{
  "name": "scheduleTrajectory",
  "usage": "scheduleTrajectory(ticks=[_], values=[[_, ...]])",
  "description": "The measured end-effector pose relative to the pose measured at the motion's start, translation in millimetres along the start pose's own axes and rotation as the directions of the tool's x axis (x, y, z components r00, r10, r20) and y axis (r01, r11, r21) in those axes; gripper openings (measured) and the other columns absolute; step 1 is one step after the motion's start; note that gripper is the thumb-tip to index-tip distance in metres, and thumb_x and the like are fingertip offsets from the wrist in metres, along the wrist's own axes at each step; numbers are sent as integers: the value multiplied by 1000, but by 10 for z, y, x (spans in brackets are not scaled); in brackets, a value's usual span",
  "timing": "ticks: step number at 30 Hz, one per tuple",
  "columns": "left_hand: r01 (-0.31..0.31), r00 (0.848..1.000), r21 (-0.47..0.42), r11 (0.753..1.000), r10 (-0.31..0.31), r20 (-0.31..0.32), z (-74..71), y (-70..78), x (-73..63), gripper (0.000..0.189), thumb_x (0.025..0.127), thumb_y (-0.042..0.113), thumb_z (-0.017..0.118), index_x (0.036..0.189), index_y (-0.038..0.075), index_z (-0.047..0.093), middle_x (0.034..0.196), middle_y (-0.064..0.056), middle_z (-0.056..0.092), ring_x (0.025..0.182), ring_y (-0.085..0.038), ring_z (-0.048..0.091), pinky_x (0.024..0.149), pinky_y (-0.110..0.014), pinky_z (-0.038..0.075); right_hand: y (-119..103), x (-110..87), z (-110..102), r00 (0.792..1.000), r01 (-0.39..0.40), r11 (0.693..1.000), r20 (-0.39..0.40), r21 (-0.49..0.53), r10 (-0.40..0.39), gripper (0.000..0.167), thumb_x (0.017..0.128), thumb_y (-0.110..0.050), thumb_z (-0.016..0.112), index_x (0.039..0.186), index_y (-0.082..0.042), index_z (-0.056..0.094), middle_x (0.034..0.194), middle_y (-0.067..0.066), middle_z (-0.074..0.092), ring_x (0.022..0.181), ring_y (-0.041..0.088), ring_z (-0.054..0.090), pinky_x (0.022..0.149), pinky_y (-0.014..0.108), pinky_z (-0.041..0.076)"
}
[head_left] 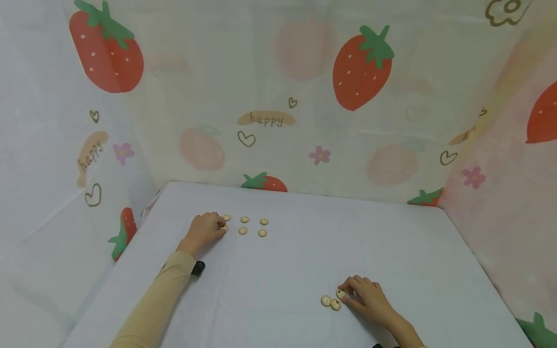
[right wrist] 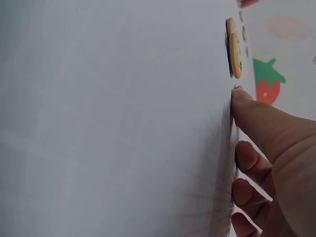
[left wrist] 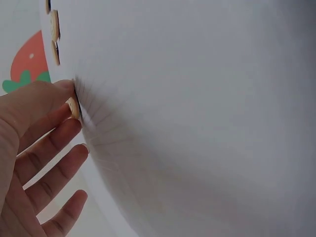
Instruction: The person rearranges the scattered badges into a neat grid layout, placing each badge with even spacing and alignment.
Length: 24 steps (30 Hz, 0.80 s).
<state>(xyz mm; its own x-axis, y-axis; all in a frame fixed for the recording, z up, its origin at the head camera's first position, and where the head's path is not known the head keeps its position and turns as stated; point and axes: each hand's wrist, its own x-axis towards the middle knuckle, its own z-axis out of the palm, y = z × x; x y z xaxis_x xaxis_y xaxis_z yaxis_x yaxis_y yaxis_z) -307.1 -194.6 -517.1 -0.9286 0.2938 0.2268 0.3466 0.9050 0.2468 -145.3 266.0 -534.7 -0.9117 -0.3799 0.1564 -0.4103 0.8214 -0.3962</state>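
Small round wooden discs with dark markings lie on a white-covered table in two groups. At the back left, two short rows include one disc (head_left: 242, 231) in the front row. My left hand (head_left: 203, 233) pinches the leftmost front disc (left wrist: 74, 107) between thumb and fingers, flat at the table surface. Toward the front right, my right hand (head_left: 367, 298) has thumb and index finger around a disc (head_left: 341, 293). Two more discs, one at the left (head_left: 326, 300) and one nearer me (head_left: 335, 304), lie just beside it. In the right wrist view, my thumb hides the held disc.
The white table (head_left: 287, 270) has a back wall of strawberry-printed cloth (head_left: 261, 77) and cloth sides at left and right. A black strap piece (head_left: 197, 268) is on my left wrist. Table surface separates the two disc groups.
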Motion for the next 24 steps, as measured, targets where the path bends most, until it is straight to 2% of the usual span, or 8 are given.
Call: scheduleTrajectory(ticks=[7,16,24], values=[[15,1000,-5,1000,-15,18,-2,-14,27,18,79,22,70,89,8,73,82,-4,65,74,-22,60,66,-41,48,22,0,16,1000,18,1000,-23,-3,-18,16,84,-35,65,97,-30,59,82,-22,47,75,0,40,70,32,31],[57,996,4,998,-57,65,-26,-12,31,22,79,25,68,96,10,72,85,-4,64,78,-24,61,68,-43,47,27,4,6,1000,28,1000,-11,1,-28,16,86,-39,61,99,-30,59,85,-21,49,79,2,43,71,34,34],[29,999,9,1000,-29,13,2,44,-1,24,76,21,69,98,11,72,83,-3,65,74,-22,61,64,-41,47,37,0,7,999,40,999,-17,0,-40,16,86,-40,61,98,-30,59,85,-21,49,78,1,42,70,33,33]])
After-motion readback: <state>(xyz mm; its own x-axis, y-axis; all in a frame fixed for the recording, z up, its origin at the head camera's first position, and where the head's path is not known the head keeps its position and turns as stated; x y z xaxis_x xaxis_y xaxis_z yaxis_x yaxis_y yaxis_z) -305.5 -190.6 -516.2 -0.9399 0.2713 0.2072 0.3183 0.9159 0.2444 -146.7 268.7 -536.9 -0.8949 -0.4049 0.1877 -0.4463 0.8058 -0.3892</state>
